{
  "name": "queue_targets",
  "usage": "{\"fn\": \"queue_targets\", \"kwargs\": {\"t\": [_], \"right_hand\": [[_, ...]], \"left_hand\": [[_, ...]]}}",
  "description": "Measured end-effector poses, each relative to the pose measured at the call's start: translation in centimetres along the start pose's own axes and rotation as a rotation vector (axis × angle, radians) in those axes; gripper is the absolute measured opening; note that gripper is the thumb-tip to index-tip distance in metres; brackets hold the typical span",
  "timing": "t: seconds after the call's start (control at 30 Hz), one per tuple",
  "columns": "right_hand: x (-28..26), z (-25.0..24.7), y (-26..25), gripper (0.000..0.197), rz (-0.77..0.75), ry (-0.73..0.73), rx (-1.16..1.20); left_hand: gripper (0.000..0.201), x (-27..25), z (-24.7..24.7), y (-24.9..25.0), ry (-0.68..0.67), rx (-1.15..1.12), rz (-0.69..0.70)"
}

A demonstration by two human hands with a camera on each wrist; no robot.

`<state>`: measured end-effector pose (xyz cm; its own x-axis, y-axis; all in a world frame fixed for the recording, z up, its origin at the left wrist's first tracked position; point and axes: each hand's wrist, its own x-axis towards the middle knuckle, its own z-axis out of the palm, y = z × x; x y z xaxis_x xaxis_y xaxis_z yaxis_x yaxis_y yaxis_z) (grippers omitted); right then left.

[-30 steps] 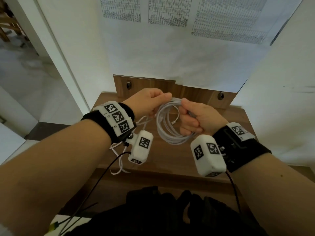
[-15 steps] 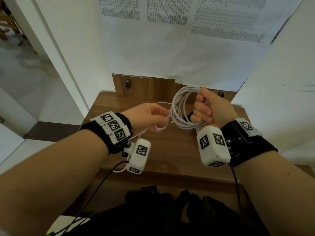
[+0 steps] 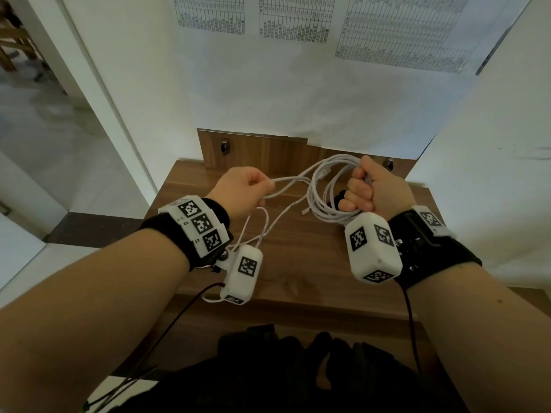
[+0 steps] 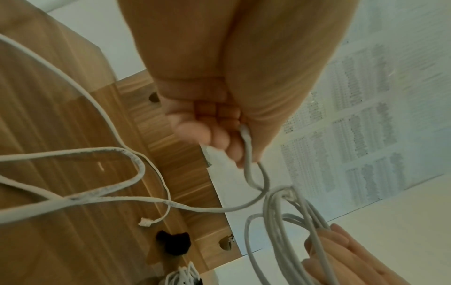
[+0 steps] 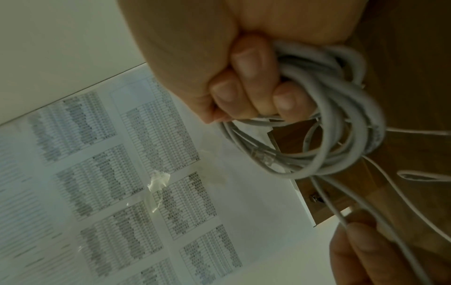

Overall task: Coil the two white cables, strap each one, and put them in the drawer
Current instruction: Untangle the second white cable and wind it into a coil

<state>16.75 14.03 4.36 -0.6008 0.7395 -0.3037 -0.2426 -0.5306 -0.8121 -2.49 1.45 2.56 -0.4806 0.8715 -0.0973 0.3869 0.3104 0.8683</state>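
Since the earlier frame the left hand (image 3: pixel 241 190), pinching the white cable (image 3: pixel 293 180), has pulled leftward from the right hand (image 3: pixel 376 190), which grips the coil (image 3: pixel 323 204).

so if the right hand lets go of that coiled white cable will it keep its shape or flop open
Likely it springs open: the coiled white cable shows no strap, and only the right hand bunches its uneven loops. It looks floppy and light; the free length sags toward the left hand and trails on the table.
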Motion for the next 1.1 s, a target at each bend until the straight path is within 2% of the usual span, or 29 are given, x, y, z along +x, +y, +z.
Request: {"fn": "queue_targets", "kwargs": {"t": [0.1,0.2,0.33,0.43,0.6,0.67,0.77,0.87,0.9,1.0,1.1], "right_hand": [[0.0,-0.2,0.1,0.041,0.018,0.046,-0.066],[-0.2,-0.3,0.5,0.039,0.05,0.137,-0.115],[-0.3,0.1,1.4,0.039,0.086,0.192,-0.129],[-0.3,1.2,1.8,0.038,0.103,0.179,-0.145],[-0.2,2.4,2.0,0.038,0.043,0.125,-0.1],[0.0,2.6,1.7,0.038,0.077,0.094,-0.005],[0.3,2.3,1.4,0.041,0.088,0.061,0.071],[-0.1,2.2,1.7,0.062,0.114,0.017,0.062],[-0.3,2.3,1.8,0.061,0.116,0.005,0.07],[-0.2,2.5,2.1,0.042,-0.002,0.018,-0.036],[0.1,2.5,2.3,0.042,-0.04,0.017,-0.116]], "left_hand": [[0.014,0.0,-0.4,0.4,0.091,-0.052,0.018],[0.014,-0.6,-0.6,1.3,0.09,-0.131,0.117],[0.016,-1.4,-0.2,3.1,-0.009,-0.224,0.247],[0.016,-1.7,0.4,4.2,-0.075,-0.243,0.291],[0.015,-1.8,2.2,4.9,-0.163,-0.157,0.361],[0.016,-2.1,2.9,5.0,-0.232,-0.142,0.407],[0.017,-2.3,3.4,5.0,-0.247,-0.158,0.386],[0.015,-1.6,3.7,4.1,-0.178,-0.094,0.342],[0.013,-1.5,3.7,3.8,-0.165,-0.07,0.326],[0.013,-1.0,3.8,3.2,-0.161,-0.018,0.291],[0.011,-0.9,3.4,3.2,-0.176,0.002,0.267]]}}
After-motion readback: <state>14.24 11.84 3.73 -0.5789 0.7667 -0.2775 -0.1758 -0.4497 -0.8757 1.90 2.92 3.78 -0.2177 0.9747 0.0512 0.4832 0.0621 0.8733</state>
